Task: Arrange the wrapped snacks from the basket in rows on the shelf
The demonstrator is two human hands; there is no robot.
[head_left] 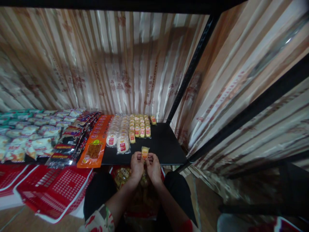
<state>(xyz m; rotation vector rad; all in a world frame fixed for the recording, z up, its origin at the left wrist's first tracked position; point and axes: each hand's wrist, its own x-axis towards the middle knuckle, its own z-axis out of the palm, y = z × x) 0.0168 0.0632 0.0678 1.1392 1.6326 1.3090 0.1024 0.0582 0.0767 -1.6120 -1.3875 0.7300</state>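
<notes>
My left hand (136,165) and my right hand (153,166) are side by side at the front edge of a black shelf (166,146). Together they pinch a small yellow snack packet (145,151) held upright between the fingertips. Both hands have their fingers closed on it. Just beyond them on the shelf stand rows of the same small yellow packets (140,127), and next to those, round white packets with red labels (120,137). Below my wrists, between my knees, a bag or basket of more yellow packets (123,175) shows partly.
An orange packet of sticks (94,151) and dark and white snack bags (48,137) fill the shelf's left part. Red plastic baskets (55,190) lie on the floor at left. A black upright post (193,67) stands right of the shelf, with striped curtain behind.
</notes>
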